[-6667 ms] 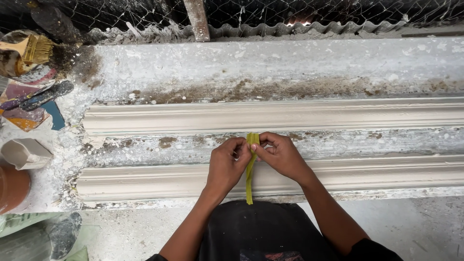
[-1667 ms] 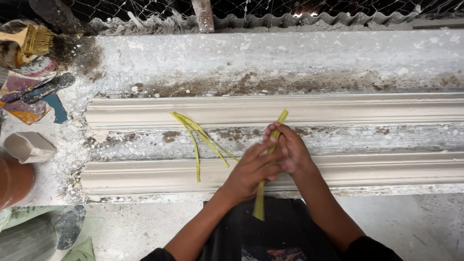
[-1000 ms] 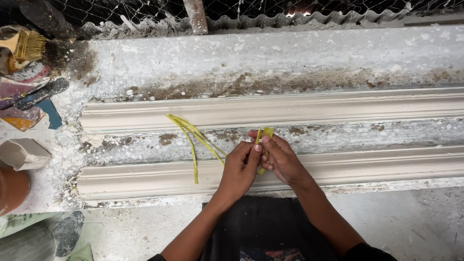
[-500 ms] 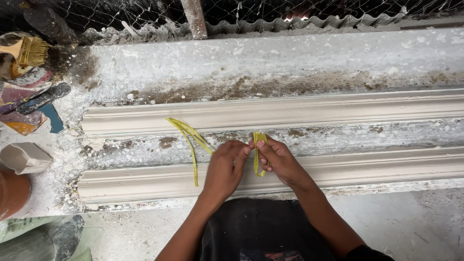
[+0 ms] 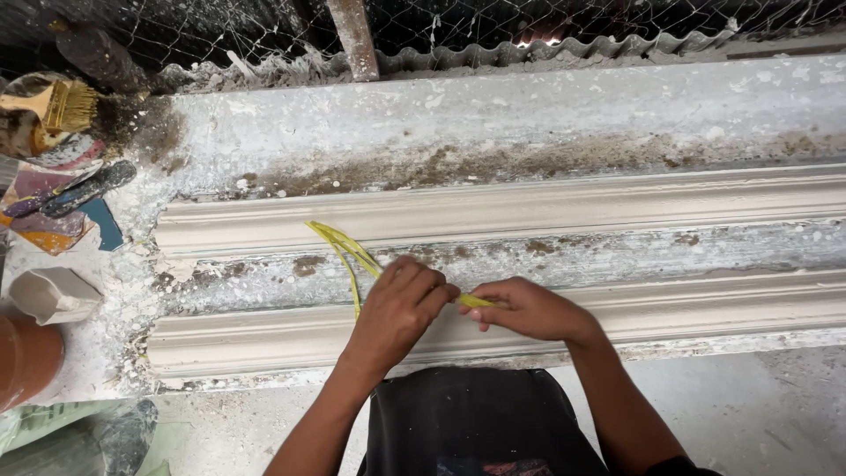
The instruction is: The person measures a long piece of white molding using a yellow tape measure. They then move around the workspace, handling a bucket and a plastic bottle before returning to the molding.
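Nearest, at the bench's front edge, a person's dark-clothed lap shows w/ both forearms reaching fwd. Left hand (image 5: 401,304) has fingers curled and pinched shut on a thin yellow strip (image 5: 344,251); right hand (image 5: 529,308) pinches the same strip's other end, fingertips together, so the strip runs taut between them. Both hands sit over the front plaster moulding (image 5: 264,330), which lies along the front edge. Likely risk: strip looks thin and split into loose strands, so pulling hard could snap it or let it slip from the pinch. Strands fan up-left toward the rear moulding (image 5: 529,207), parallel behind. Beyond that, a bare crusted bench top (image 5: 529,123) to wire mesh at the back edge. Far left corner: paintbrush (image 5: 53,106), stained scraps, a white cup (image 5: 53,295) nearer.
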